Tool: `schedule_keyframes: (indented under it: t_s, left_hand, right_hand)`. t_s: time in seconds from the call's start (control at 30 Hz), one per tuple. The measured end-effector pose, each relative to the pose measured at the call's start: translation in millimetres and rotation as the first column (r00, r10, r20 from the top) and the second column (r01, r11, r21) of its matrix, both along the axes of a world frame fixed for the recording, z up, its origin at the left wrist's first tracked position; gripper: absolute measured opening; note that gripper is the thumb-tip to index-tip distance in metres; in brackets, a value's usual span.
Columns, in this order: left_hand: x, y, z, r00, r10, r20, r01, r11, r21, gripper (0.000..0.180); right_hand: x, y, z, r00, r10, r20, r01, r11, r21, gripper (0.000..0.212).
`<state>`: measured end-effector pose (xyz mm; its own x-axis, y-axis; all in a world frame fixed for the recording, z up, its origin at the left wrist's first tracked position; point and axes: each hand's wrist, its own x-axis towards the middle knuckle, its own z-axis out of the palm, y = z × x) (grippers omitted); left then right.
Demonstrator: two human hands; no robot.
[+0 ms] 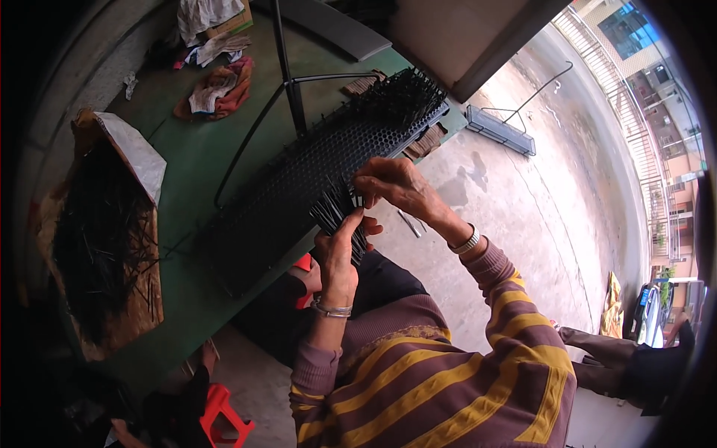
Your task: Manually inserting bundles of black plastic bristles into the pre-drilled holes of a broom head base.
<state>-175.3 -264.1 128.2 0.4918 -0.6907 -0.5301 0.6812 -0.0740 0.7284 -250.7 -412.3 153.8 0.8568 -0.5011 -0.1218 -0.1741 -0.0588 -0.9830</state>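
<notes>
Black strips (pixel 326 214) are what I have in hand from out here: a fanned bundle in the left hand (pixel 340 243), just off the near edge of the green worktop (pixel 187 160) and in front of the lap. The left grip is wrapped round the bundle, thumb on top. The right hand (pixel 392 183) is at the bundle's right end, fingers bent and drawn close together beside some white tips; I cannot tell whether that grip is pinching a strip or only touching the ends.

As I judge it, I'm partway through this handful: the strips are gathered, but they spread at uneven angles, so sorting or evening them looks unfinished. Along the worktop lies a perforated black panel (pixel 299 168), slanting from near left to far right. Its far right end bears a tangled heap (pixel 407 93) of black pieces; whether those are finished or waiting, I can't make out. Much of the panel's middle shows its holes uncovered.

At the left end of the worktop, an open cardboard box (pixel 146 317) holds a large, disordered mass of loose strips (pixel 97 231). If that is my supply, plenty remains, and the bundle is only a small share of it.
</notes>
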Motion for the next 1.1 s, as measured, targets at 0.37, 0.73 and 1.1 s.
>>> schedule_keyframes:
  t_s: [0.37, 0.73, 1.1]
  left_hand:
    - [10, -5, -13, 0.988, -0.022, -0.153, 0.023, 1.0, -0.001, 0.025]
    - [9, -9, -35, 0.917, -0.089, -0.389, 0.043, 0.991, -0.125, 0.032]
    - [8, -6, -36, 0.902, -0.01, -0.432, -0.044, 0.992, -0.115, 0.023]
  right_hand:
    - [-5, -13, 0, 0.998, 0.004, 0.061, -0.01, 0.995, 0.097, 0.017]
    - [30, -88, -16, 0.865, -0.3, 0.403, 0.498, 0.615, -0.611, 0.009]
    - [36, -94, -15, 0.904, -0.24, 0.354, 0.425, 0.599, -0.678, 0.011]
